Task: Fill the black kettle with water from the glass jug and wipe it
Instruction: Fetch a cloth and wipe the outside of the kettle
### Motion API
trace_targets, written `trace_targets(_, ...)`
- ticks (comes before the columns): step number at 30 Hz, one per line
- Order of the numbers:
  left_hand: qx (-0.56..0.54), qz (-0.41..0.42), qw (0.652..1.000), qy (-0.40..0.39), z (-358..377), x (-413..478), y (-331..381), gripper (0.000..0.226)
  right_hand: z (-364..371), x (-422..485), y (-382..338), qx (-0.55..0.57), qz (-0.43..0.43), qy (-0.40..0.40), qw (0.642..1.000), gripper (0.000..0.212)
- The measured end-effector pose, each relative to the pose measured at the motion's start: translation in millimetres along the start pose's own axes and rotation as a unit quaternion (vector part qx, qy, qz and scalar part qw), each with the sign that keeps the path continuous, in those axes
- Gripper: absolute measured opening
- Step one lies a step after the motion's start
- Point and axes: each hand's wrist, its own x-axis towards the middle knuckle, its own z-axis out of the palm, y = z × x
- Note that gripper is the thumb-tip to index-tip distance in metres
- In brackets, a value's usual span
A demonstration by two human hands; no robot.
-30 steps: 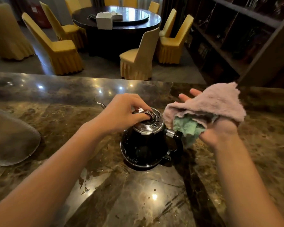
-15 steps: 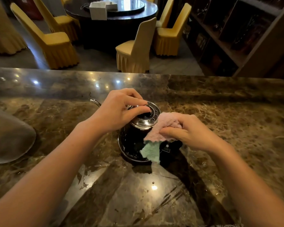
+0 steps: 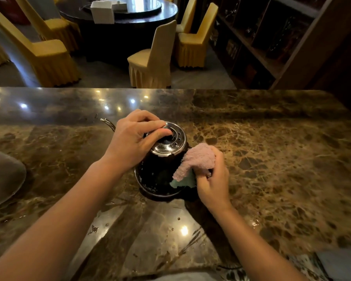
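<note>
The black kettle [image 3: 156, 175] stands on the brown marble counter [image 3: 272, 159], its thin spout [image 3: 108, 123] pointing left and its steel lid [image 3: 171, 141] on top. My left hand [image 3: 133, 138] rests on the lid with the fingers pinched around its knob. My right hand [image 3: 213, 179] grips a pink and green cloth [image 3: 197, 161] and presses it against the kettle's right side, covering the handle. A blurred glass shape [image 3: 2, 177] sits at the left edge; I cannot tell if it is the jug.
Water drops lie on the counter in front of the kettle. Beyond the counter's far edge are yellow-covered chairs [image 3: 150, 59] around a dark round table [image 3: 120, 15]. Dark wooden shelves [image 3: 272, 37] fill the right background.
My right hand brought the open cloth from the air down onto the kettle's right side and has slid it lower. My left hand stayed on the lid.
</note>
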Motion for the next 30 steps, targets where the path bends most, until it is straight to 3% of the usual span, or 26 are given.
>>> trace_targets(2, 0.003, -0.004, 1.000, 0.007, -0.1, -0.9, 1.9, 0.019, 5.6, -5.3, -8.7, 0.022, 0.021, 0.026, 0.999, 0.048)
trace_targets(5, 0.010, -0.010, 1.000, 0.002, 0.5, -1.9, 3.5, 0.022, -17.3, 6.8, -34.6, 0.070, 0.071, -0.057, 0.993, 0.048)
trace_targets(10, 0.019, -0.023, 0.999, 0.016, 2.9, -4.1, 5.4, 0.025, -26.0, 30.3, -74.8, -0.073, 0.016, -0.199, 0.977, 0.062)
trace_targets(13, 0.029, -0.026, 0.999, 0.015, 2.2, -3.9, 6.6, 0.022, -8.0, 19.3, -82.5, -0.106, -0.037, -0.141, 0.984, 0.062)
trace_targets(16, 0.028, -0.025, 0.999, 0.018, 1.0, -2.7, 6.8, 0.022, -12.3, -2.5, -41.9, -0.103, -0.100, -0.094, 0.985, 0.057)
trace_targets(20, 0.027, -0.020, 0.999, 0.022, 0.5, -2.9, 8.1, 0.024, -35.5, -12.5, -13.8, 0.001, -0.057, -0.099, 0.993, 0.061)
trace_targets(22, 0.036, -0.018, 0.999, 0.015, 0.8, -2.5, 9.1, 0.024, -45.3, -4.4, -20.9, 0.117, 0.026, -0.087, 0.989, 0.056)
trace_targets(24, 0.052, -0.022, 0.998, -0.007, 0.2, 0.7, 9.5, 0.024, -59.2, 15.1, -28.5, 0.326, 0.175, -0.008, 0.929, 0.052)
trace_targets(26, 0.070, -0.016, 0.996, -0.051, -1.7, 4.8, 11.5, 0.026, -77.5, 33.8, -31.8, 0.490, 0.225, 0.079, 0.839, 0.055)
trace_targets(28, 0.075, -0.008, 0.992, -0.102, -4.3, 10.9, 13.5, 0.030, -95.9, 40.3, -30.4, 0.546, 0.200, 0.117, 0.805, 0.058)
trace_targets(30, 0.078, 0.003, 0.980, -0.182, -4.2, 19.9, 14.4, 0.043, -109.7, 27.0, -30.1, 0.555, 0.214, 0.094, 0.799, 0.057)
